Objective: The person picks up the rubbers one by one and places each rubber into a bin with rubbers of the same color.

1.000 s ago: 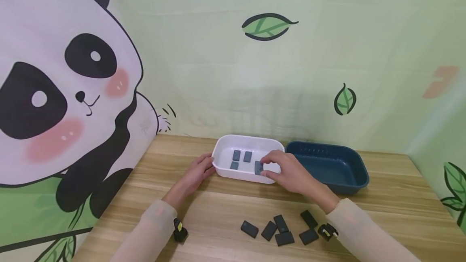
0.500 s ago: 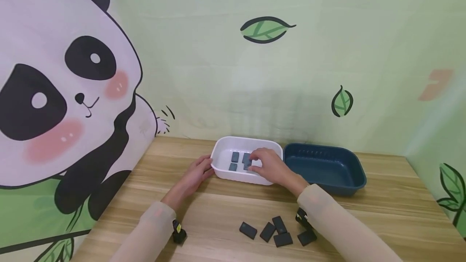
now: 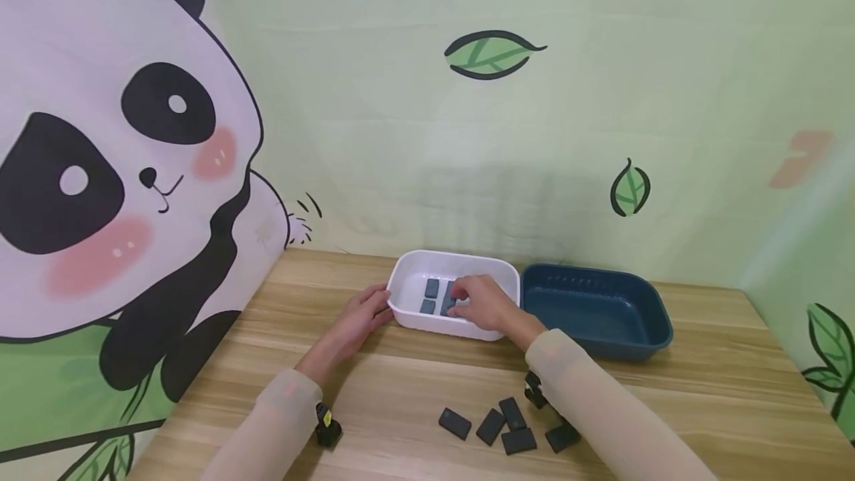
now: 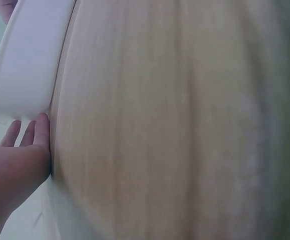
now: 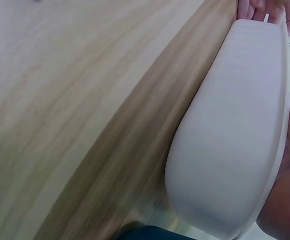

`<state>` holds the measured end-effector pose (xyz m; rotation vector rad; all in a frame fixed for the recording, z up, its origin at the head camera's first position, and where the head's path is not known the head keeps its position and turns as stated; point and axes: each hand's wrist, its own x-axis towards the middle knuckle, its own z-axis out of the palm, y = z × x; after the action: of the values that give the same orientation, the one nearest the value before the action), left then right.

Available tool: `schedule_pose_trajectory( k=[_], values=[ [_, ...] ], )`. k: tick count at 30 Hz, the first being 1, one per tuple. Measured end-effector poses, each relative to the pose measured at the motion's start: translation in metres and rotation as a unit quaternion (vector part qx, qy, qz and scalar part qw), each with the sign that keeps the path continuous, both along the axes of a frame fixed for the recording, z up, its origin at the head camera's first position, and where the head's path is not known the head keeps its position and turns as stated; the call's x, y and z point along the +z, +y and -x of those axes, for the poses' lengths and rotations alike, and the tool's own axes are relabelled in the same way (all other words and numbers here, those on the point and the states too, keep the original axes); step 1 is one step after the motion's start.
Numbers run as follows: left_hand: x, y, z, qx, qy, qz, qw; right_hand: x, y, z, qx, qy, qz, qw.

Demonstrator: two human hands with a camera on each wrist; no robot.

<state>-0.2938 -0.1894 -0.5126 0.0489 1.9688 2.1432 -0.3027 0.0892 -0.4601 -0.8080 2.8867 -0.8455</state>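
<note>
My left hand [image 3: 361, 321] rests its fingertips on the left end of a white plastic basin [image 3: 427, 323]; the left wrist view shows those fingers [image 4: 42, 130] extended against the basin's end wall. Reaching over the basin's front rim, my right hand [image 3: 486, 303] pinches a small dark rectangular block [image 3: 446, 306] between thumb and fingers, low inside. Its far part overlaps another block there, partly hidden by the fingers. Two more blocks [image 3: 432, 288] lie to the left on the basin floor. In the right wrist view, the basin's wall [image 5: 230, 120] hides most of that hand.
Several dark blocks [image 3: 490, 426] lie scattered on the wooden table [image 3: 387, 407] in front, some partly under the right sleeve [image 3: 601, 399]. A dark blue basin [image 3: 657, 318] stands against the white one's right side. A green wall cloth [image 3: 374, 132] with a panda rises behind.
My right hand has moved left inside the white basin with the block, setting it close to the other blocks. The right forearm followed. My left hand stays at the basin's end.
</note>
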Motion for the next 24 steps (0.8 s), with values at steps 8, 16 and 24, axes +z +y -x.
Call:
schedule_pose_trajectory(
  k=[8, 16, 24],
  values=[
    [-0.003, 0.002, 0.004, -0.008, 0.004, -0.014, 0.9999, -0.004, 0.003, 0.005, -0.005, -0.045, 0.015, 0.9989],
    [0.0, 0.0, 0.002, -0.018, 0.005, -0.003, 0.9998, -0.004, 0.003, 0.007, -0.008, -0.069, 0.013, 0.9975],
    [-0.001, 0.001, 0.002, -0.014, 0.009, -0.005, 0.9999, -0.005, 0.004, 0.011, -0.003, -0.073, 0.012, 0.9973]
  ],
)
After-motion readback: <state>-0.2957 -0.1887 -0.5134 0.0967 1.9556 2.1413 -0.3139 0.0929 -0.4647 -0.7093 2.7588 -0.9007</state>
